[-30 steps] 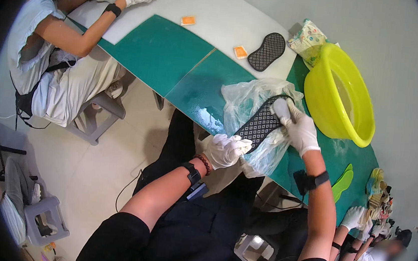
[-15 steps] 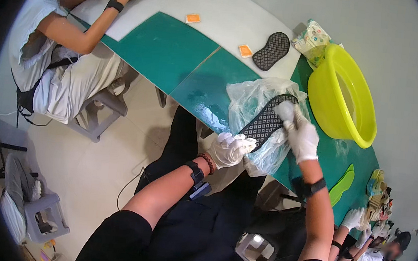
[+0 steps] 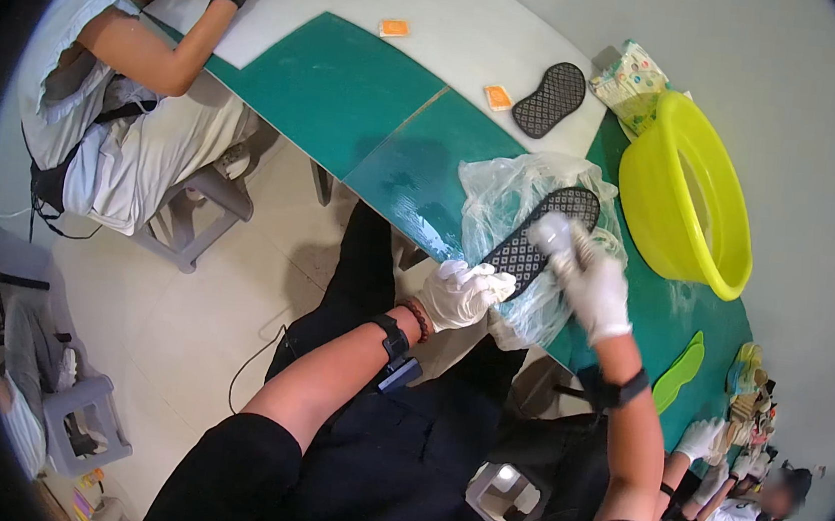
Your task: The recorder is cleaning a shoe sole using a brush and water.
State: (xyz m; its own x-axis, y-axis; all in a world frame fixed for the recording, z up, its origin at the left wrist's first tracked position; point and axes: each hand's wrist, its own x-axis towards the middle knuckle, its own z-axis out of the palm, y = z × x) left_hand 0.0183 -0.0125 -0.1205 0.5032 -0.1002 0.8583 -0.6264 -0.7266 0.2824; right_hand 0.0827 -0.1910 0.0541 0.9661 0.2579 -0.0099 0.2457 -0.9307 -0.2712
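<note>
My gloved left hand (image 3: 459,295) grips the lower end of a black shoe sole (image 3: 518,260) with a pale diamond grid. Beneath the sole lies a crumpled clear plastic bag (image 3: 494,198) at the edge of the green table (image 3: 369,135). In my gloved right hand (image 3: 591,282) is a pale, rounded object (image 3: 549,233), held against or just over the middle of the sole; its exact kind is unclear.
A yellow basin (image 3: 648,212) stands right, near a printed packet (image 3: 621,74). Another sole (image 3: 549,97) and orange squares lie on a white sheet. A green insole (image 3: 678,371) is at lower right. A co-worker (image 3: 155,64) sits left; more people work at right.
My right hand and the pale object have moved from the sole's far end down and leftward to its middle. My left hand stays on the sole, shifted slightly in view.
</note>
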